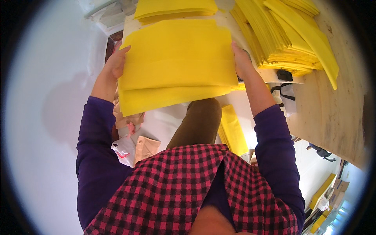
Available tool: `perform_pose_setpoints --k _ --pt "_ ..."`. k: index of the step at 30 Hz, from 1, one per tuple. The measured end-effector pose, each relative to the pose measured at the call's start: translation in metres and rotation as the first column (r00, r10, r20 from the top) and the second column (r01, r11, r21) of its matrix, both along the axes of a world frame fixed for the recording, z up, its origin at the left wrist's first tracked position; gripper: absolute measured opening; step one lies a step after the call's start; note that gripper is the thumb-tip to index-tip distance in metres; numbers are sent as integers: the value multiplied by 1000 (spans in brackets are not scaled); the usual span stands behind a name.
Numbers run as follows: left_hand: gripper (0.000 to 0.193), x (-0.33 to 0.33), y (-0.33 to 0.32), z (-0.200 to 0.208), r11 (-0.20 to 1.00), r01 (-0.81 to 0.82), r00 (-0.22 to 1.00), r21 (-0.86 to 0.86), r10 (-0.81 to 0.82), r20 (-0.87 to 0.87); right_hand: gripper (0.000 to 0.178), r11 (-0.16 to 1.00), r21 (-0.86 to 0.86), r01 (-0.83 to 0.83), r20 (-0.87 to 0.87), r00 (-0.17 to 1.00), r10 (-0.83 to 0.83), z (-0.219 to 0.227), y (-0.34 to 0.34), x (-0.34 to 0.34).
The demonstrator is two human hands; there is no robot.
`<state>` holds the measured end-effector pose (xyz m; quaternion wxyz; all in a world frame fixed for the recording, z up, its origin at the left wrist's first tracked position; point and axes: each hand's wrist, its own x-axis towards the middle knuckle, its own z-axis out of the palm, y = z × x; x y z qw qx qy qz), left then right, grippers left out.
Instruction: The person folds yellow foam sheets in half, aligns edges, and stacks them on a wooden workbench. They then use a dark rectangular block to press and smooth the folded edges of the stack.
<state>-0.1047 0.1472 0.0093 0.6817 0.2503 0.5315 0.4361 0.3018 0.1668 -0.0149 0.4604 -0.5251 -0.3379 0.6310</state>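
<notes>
A pale wooden surface (329,113) spreads on my right, and a white wall (43,117) rises on my left. Between my hands, in front of me and above my knee (201,117), I have the yellow sheets (176,55). My left hand (117,64) is closed on their left edge, thumb on top; my right hand (241,62) seems closed likewise on the right edge, though the fingers beneath are hidden from me. The lower layers slant, dipping at the left corner, so I'd judge an even, light pull best, edges squared without creasing. Beyond lies a flat yellow stack (176,8); to the right, a fanned yellow pile (286,43) with a small black object (284,75) just beside it. Lower down are a white plastic bag (123,150) and brown paper (147,148).
</notes>
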Motion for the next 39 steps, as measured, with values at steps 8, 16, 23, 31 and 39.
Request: perform_pose_setpoints --k 8,16,23,31,39 --pt "36 -2 7 -2 999 -51 998 1 51 -44 47 992 79 -94 353 934 60 -6 9 11" --pt "29 -8 22 -9 984 135 980 121 -114 -160 25 995 23 -100 354 931 85 -20 24 27" --pt "25 -8 5 -14 957 68 995 282 -46 -84 17 985 144 -90 310 950 41 -23 22 29" --pt "33 -14 15 -7 981 109 993 160 -102 -50 16 978 172 -116 285 956 63 -14 15 27" --pt "31 -14 21 -14 953 120 991 277 -100 -84 30 985 105 -135 310 946 96 -15 5 35"
